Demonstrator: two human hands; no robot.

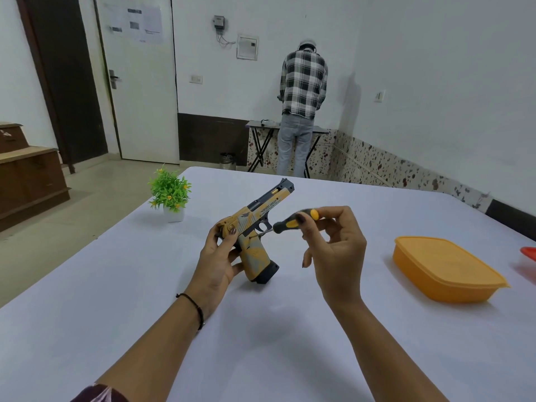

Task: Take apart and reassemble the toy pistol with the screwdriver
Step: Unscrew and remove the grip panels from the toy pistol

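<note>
Your left hand fingers wrap the light, rigid toy pistol grip; right hand fingertips pinch the screwdriver handle, tip by trigger guard.

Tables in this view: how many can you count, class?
2: the white-covered table in the foreground, and a dark folding table at the far wall, partly hidden behind a standing person.

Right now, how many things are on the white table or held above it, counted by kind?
Toy pistol, held by the left hand: 1
Screwdriver, held by the right hand: 1
Small potted plant: 1
Orange container: 1
Red object cut off at the right edge: 1
Total: 5
</note>
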